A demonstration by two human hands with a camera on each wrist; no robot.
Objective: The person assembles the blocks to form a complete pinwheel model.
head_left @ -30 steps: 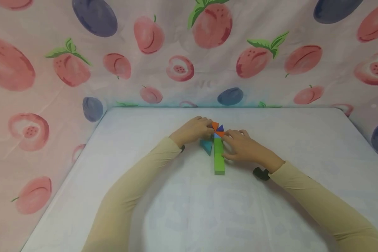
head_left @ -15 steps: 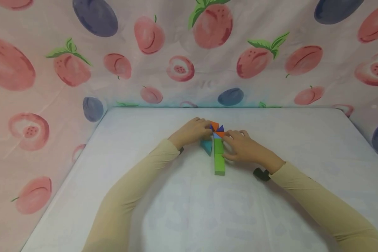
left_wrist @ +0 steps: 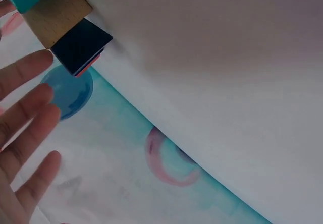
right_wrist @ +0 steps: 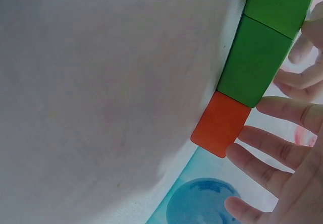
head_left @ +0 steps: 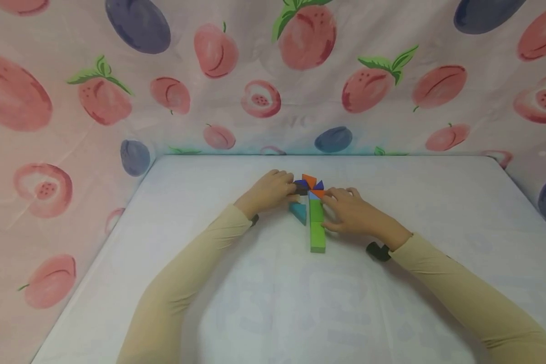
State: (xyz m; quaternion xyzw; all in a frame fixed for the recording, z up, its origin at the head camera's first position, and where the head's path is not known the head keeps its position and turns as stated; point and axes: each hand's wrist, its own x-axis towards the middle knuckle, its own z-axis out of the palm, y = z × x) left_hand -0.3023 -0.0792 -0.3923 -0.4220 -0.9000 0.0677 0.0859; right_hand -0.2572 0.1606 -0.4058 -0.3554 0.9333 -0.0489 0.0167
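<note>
Several wooden blocks lie together in the head view: a column of two green blocks (head_left: 317, 237), with a light blue piece (head_left: 315, 196) above it and orange (head_left: 309, 180) and dark blue triangles (head_left: 319, 185) fanned around its top. My left hand (head_left: 268, 191) is just left of the fan, its fingertips right by a dark-looking block (head_left: 302, 189). In the left wrist view its fingers (left_wrist: 35, 113) are spread beside a bare-wood face (left_wrist: 58, 14) and a dark blue block (left_wrist: 81, 45). My right hand (head_left: 352, 211) rests extended fingers (right_wrist: 262, 166) along the orange block (right_wrist: 221, 124) and green ones.
A teal triangular block (head_left: 299, 212) lies on the white tabletop (head_left: 273, 303), left of the green column and below my left hand. Fruit-patterned cloth (head_left: 273, 65) rises behind the table's far edge and along its left side.
My left hand has drawn back a little to the left, uncovering the dark-looking block and more of the dark blue piece. The right hand and the green column stay in place.
</note>
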